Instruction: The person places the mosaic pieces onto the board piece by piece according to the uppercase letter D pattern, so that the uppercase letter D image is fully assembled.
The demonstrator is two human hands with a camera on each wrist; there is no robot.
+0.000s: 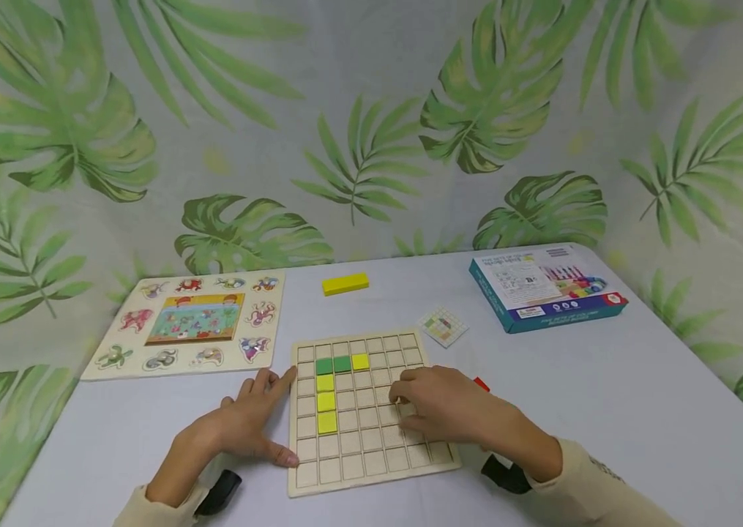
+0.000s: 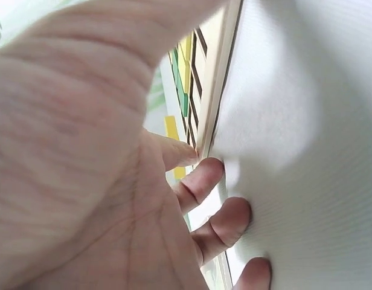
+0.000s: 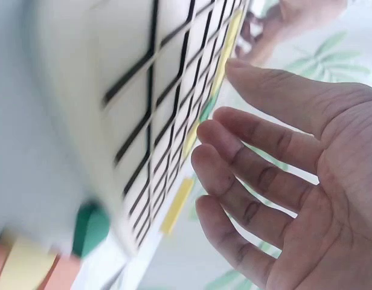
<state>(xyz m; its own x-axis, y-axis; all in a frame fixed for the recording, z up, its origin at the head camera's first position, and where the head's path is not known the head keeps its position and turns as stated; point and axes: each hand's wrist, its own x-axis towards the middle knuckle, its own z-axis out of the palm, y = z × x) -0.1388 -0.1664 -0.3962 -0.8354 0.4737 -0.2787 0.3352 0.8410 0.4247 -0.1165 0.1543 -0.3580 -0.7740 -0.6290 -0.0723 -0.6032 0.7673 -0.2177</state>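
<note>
Teal box (image 1: pixel 529 293) reads "FIVE SETS"; spread left hand (image 1: pixel 249 421) touches wooden board (image 1: pixel 371 441), relaxed right hand (image 1: pixel 446 404) above.

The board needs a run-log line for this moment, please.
left hand: touches board at left edge | right hand: over board, holding nothing visible | board: two green tiles, four yellow tiles

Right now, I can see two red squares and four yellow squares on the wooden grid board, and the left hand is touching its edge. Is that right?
Not quite: the head view shows two green squares, not red. The four yellow squares on the wooden grid board and the left hand touching its edge are right.
</note>
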